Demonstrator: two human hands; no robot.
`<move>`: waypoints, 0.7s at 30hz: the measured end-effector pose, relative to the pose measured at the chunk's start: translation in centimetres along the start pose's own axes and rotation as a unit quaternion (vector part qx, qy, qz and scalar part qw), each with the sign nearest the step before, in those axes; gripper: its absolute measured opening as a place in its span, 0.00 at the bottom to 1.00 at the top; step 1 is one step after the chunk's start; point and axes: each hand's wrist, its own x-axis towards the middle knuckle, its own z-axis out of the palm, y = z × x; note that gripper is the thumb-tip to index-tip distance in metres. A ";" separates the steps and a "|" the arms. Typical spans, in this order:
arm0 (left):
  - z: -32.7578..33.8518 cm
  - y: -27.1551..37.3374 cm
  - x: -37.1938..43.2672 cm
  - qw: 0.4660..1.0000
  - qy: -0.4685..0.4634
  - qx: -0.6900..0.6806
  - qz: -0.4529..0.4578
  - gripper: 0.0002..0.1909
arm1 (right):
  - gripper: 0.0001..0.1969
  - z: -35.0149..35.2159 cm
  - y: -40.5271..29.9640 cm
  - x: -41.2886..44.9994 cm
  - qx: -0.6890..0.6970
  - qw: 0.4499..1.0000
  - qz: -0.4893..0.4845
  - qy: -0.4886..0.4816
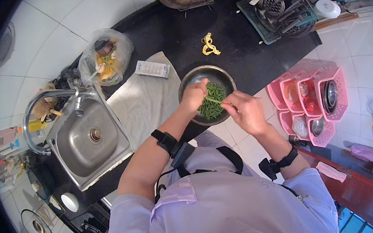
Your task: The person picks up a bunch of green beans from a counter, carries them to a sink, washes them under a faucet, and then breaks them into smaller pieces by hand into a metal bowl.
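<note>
A round metal bowl (227, 78) stands at the front edge of the black countertop, partly filled with short pieces of green beans (210, 111). Above it, my left hand (194, 97) grips one end of a long green bean (214, 100). The other end is pinched between the thumb and fingers of my right hand (245, 110), at the bowl's right side. The bean is held across the bowl, over the cut pieces. My left fingertips partly hide the bowl's inside.
Left of the bowl lie a beige cloth (147, 103) and a small printed box (153, 69), beside a steel sink (90, 140). A plastic bag of food scraps (107, 61) stands behind. Yellow peel (210, 44), a utensil rack (267, 38) and pink baskets (338, 100) are further right.
</note>
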 end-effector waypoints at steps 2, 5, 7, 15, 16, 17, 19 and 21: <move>-1.0 -0.8 0.8 0.999 0.035 0.007 -0.003 0.23 | 0.05 -0.3 -0.3 0.1 -0.006 1.000 -0.017 0.003; -0.5 1.1 -0.8 0.983 -0.181 0.031 -0.010 0.24 | 0.06 0.0 1.5 0.0 -0.012 1.000 -0.023 0.004; 0.1 2.5 -1.9 0.958 -0.279 0.069 -0.022 0.24 | 0.06 -0.1 2.1 0.2 -0.017 1.000 -0.015 -0.014; 1.3 -0.1 -0.9 0.994 -0.052 0.098 0.016 0.21 | 0.06 0.2 1.5 -0.4 -0.022 0.999 0.043 -0.004; 1.3 -1.1 0.1 0.975 0.019 0.192 0.114 0.21 | 0.06 0.3 0.5 -0.5 -0.030 0.999 0.004 -0.013; 0.9 -2.2 0.8 0.975 0.023 0.190 0.114 0.21 | 0.06 0.5 -0.5 -0.6 -0.038 0.998 -0.034 -0.021; 0.6 -2.0 0.9 0.966 0.049 0.234 0.101 0.22 | 0.06 0.4 -1.0 -0.6 -0.045 0.997 -0.056 -0.021; 0.5 -1.5 0.2 0.991 -0.047 0.102 0.071 0.23 | 0.06 0.4 0.3 -0.3 -0.046 0.998 -0.048 -0.011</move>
